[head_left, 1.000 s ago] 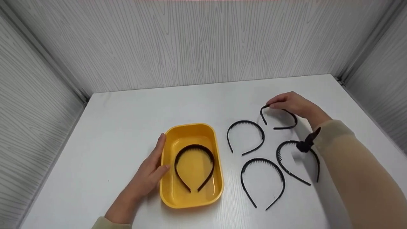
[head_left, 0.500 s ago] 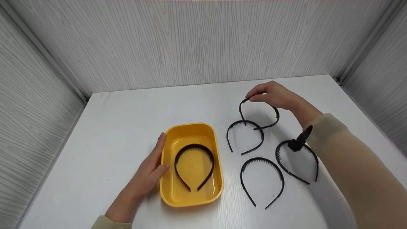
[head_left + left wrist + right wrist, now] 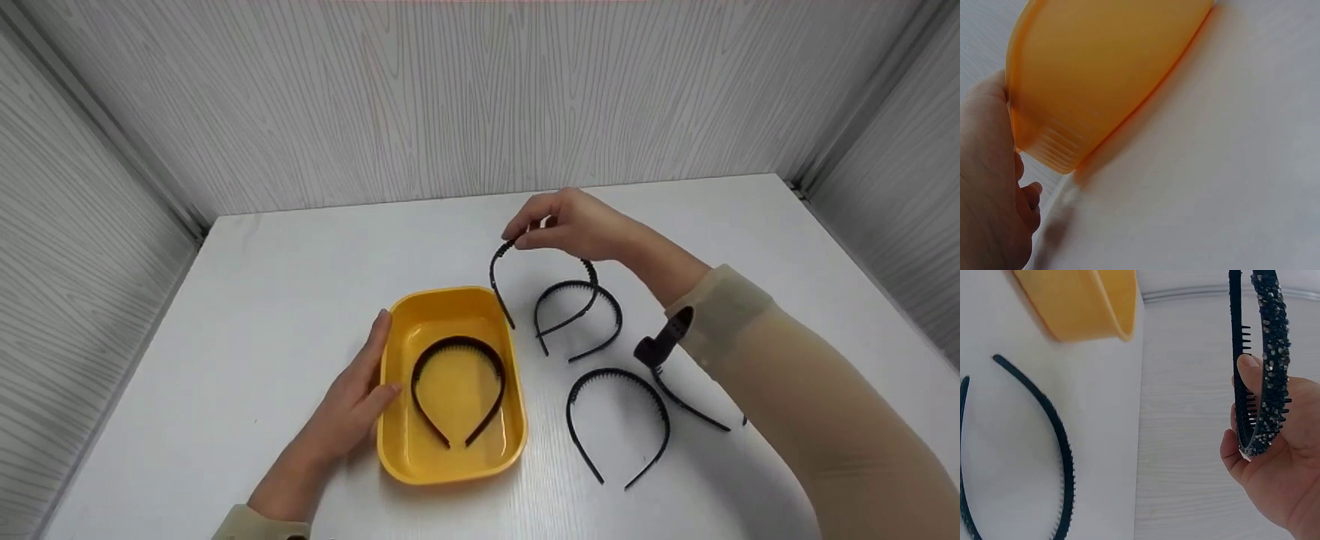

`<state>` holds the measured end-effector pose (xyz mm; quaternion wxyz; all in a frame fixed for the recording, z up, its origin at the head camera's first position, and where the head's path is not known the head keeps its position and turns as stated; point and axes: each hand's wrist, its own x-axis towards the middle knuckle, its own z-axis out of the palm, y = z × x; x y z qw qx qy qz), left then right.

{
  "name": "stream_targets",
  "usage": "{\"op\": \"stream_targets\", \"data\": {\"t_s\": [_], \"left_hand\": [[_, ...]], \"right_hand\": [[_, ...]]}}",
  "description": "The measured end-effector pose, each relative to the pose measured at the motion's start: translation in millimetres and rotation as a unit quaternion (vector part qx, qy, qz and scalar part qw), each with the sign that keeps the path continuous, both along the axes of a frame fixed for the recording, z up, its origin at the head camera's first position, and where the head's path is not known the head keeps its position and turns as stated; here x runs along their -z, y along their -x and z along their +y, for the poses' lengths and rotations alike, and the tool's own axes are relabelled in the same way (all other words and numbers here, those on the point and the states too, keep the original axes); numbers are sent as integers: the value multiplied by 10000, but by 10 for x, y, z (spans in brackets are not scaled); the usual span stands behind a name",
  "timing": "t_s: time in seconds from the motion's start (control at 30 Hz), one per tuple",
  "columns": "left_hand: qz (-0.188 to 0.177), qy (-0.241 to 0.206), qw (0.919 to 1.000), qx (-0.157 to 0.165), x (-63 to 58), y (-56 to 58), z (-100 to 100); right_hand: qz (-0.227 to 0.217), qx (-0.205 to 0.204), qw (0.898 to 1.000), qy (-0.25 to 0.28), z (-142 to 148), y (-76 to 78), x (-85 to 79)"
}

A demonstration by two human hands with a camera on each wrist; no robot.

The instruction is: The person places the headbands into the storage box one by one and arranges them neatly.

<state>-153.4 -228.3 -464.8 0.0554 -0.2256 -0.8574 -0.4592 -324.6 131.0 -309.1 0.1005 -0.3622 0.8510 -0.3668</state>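
My right hand pinches the top of a black toothed headband and holds it above the table. In the right wrist view that headband is studded with small shiny stones. One of its ends hangs at the yellow tray's far right rim. My left hand grips the left side of the yellow tray, thumb over the rim. Inside the tray lies another black headband, its ends toward me. In the left wrist view the thumb and curled fingers are at the orange-looking tray wall.
Right of the tray lie a back headband, partly behind the held one, and a front headband. Another headband is mostly hidden by my right sleeve. A pale wood-grain panel stands behind the white table.
My right hand has carried the headband leftward, from the far right of the table, past the back headband toward the tray. My left hand and the tray have stayed in place.
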Motion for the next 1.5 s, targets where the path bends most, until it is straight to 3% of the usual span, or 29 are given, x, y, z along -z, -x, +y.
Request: {"op": "stream_targets", "data": {"t_s": [0.27,0.63,1.03,1.5], "left_hand": [[-205,-167,9996,-13,7,-3,26],[-141,-100,9998,21,-13,6,59],[-195,-12,9998,-44,-15,13,49],[-246,112,9996,-93,-25,16,53]], "right_hand": [[200,-632,9977,164,-355,-162,-14],[320,-1164,9927,48,-700,-313,92],[406,-1566,9868,-28,-947,-395,248],[482,-1760,9829,-242,-1070,-462,452]]}}
